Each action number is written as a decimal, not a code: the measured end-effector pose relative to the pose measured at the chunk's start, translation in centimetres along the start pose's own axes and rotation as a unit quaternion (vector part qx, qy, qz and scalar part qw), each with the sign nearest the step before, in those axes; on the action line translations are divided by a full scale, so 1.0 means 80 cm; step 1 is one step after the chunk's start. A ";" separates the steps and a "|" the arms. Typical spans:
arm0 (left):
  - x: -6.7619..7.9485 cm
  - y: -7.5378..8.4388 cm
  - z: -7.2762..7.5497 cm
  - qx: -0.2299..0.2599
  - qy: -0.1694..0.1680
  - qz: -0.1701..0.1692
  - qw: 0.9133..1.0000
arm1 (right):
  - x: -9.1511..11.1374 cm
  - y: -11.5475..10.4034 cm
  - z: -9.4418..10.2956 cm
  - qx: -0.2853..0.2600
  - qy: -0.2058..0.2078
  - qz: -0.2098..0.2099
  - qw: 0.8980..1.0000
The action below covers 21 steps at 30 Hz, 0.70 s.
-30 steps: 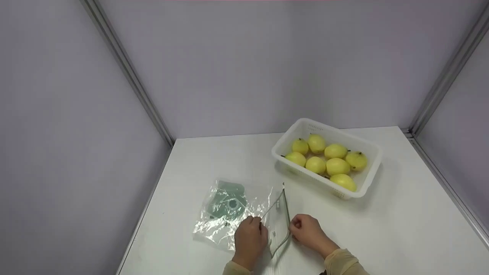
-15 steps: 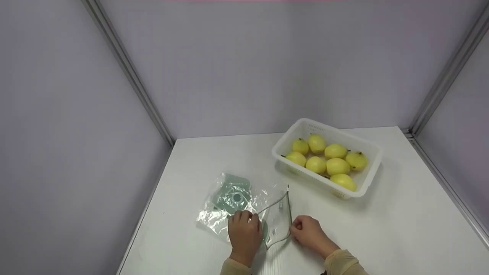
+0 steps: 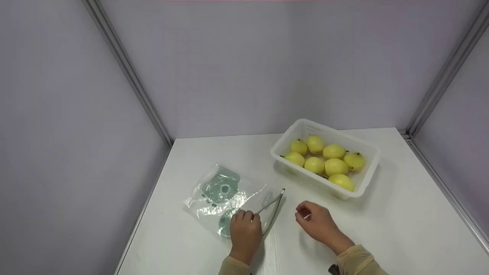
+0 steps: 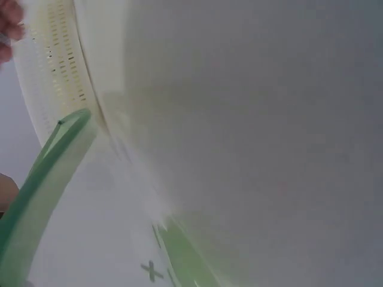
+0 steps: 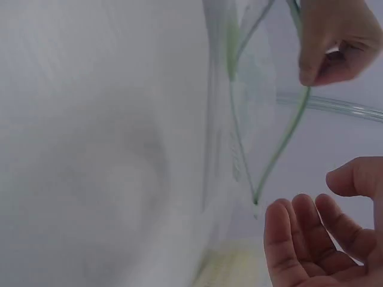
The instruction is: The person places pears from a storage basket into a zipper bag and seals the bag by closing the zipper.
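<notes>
On a white counter (image 3: 172, 248), the person's left hand (image 3: 246, 232) pinches the edge of a clear, green-printed bag (image 3: 238, 199); the right hand (image 3: 319, 221) hangs apart; beyond stands a white basket (image 3: 305, 174) of yellow fruits (image 3: 336, 167).

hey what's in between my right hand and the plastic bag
In the head view, only bare white table shows between your right hand and the plastic bag.

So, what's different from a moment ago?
The right hand has let go of the clear bag and pulled away rightward; the bag shifted left, its mouth narrowing. The left hand still holds it. The basket and yellow fruit stayed put.
</notes>
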<state>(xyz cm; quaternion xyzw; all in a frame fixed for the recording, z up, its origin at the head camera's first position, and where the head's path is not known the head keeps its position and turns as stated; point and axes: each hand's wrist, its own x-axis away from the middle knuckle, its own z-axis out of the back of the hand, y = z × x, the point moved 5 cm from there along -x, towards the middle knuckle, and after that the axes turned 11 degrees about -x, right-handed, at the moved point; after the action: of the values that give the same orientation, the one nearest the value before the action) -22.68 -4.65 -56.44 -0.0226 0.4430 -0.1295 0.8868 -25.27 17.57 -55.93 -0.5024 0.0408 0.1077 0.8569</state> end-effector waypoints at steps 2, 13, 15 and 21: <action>0.002 -0.001 0.000 0.000 0.009 -0.006 1.000 | -0.008 -0.015 0.028 0.039 0.031 0.050 0.997; 0.001 -0.007 -0.006 -0.022 0.026 -0.032 0.999 | -0.079 0.014 0.136 0.170 0.000 0.026 0.985; 0.001 -0.007 -0.007 -0.032 0.002 -0.028 0.999 | -0.089 0.026 0.141 0.179 -0.026 -0.001 0.983; 0.004 -0.004 -0.010 -0.035 -0.070 -0.018 0.997 | -0.105 0.052 0.142 0.195 -0.081 -0.055 0.976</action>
<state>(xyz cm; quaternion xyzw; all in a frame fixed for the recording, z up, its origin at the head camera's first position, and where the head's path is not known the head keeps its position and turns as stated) -23.18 -4.98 -57.16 -0.0709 0.3839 -0.1277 0.9117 -34.81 28.20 -52.41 -0.3168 -0.0364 0.0910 0.9434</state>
